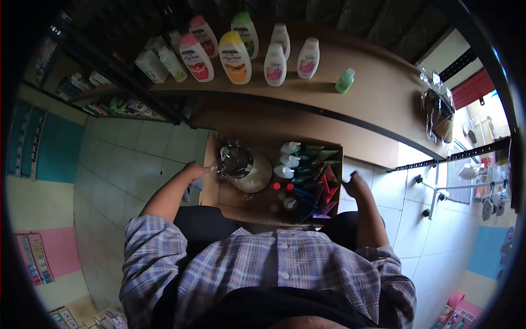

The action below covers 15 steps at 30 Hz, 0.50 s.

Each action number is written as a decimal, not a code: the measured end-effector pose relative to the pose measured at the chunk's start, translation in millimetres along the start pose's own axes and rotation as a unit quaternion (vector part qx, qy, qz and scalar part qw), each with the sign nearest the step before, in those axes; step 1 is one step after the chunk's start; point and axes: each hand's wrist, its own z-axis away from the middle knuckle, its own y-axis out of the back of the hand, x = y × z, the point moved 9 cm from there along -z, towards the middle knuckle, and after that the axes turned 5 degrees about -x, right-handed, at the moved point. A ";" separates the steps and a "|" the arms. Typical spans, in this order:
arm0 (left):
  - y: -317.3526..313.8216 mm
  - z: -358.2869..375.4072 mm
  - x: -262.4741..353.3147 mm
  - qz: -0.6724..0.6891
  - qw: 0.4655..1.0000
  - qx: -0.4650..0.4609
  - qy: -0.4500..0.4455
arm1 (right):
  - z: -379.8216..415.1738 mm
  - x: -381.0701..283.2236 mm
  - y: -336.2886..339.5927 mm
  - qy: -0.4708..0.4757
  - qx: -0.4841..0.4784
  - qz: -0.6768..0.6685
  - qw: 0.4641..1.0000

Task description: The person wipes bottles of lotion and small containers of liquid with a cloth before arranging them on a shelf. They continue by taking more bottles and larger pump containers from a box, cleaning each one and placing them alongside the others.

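A cardboard box (pixel 208 192) stands in front of me, below the shelf. My left hand (pixel 194 171) is closed at its left side, fingertips on the rim, and a grey cloth (pixel 193 190) hangs just beneath that hand. At the opposite rim is my right hand (pixel 356 186), closed, its fingertips partly hidden. Inside the box, a large round container (pixel 255 174) with a dark, plastic-wrapped top sits on the left. White pump-top bottles (pixel 290 160) form a row in the middle. Red and green packs (pixel 327 181) fill the right side.
A shelf (pixel 378 98) with a dark metal edge runs above the box. On it stand several shampoo-like bottles (pixel 235 59), a small green bottle (pixel 345 80) and a plastic-wrapped brown item (pixel 439 115). A wheeled white rack (pixel 435 192) stands to the right on the tiled floor (pixel 134 151).
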 end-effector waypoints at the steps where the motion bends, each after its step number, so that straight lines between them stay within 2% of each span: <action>1: -8.2 -12.9 0.4 -0.039 0.999 0.021 -0.011 | 5.4 -2.0 -37.8 -0.029 -0.186 0.060 0.980; 3: -17.1 -30.9 4.2 -0.084 0.996 0.032 -0.028 | 29.9 -26.6 -72.6 -0.005 -0.396 0.051 0.917; 4: -16.2 -39.8 8.6 -0.087 0.996 0.025 -0.019 | 33.6 -22.0 -95.5 -0.038 -0.454 0.001 0.890; 6: -12.8 -55.4 7.6 -0.096 0.995 0.011 -0.016 | 19.7 -6.0 -126.5 -0.093 -0.483 0.003 0.870; 7: -12.7 -67.2 6.0 -0.140 0.990 -0.007 -0.015 | 29.8 -27.9 -101.0 -0.085 -0.475 0.045 0.875; 9: -10.8 -81.3 -2.1 -0.191 0.981 -0.028 -0.023 | 23.4 -28.2 -105.0 -0.100 -0.453 0.022 0.886; 11: -9.2 -84.5 -6.0 -0.256 0.959 -0.061 -0.104 | 12.5 -14.2 -116.3 -0.092 -0.400 0.001 0.912; 12: -10.0 -89.0 -13.7 -0.261 0.957 -0.064 -0.112 | 18.1 -18.0 -112.2 -0.101 -0.399 -0.005 0.912; 14: -7.2 -93.5 -38.4 -0.142 0.985 -0.034 -0.091 | 25.1 -47.7 -83.8 -0.064 -0.315 -0.083 0.943; 15: -10.9 -84.8 -37.8 -0.149 0.984 -0.044 -0.092 | 23.2 -43.3 -87.8 -0.066 -0.289 -0.101 0.950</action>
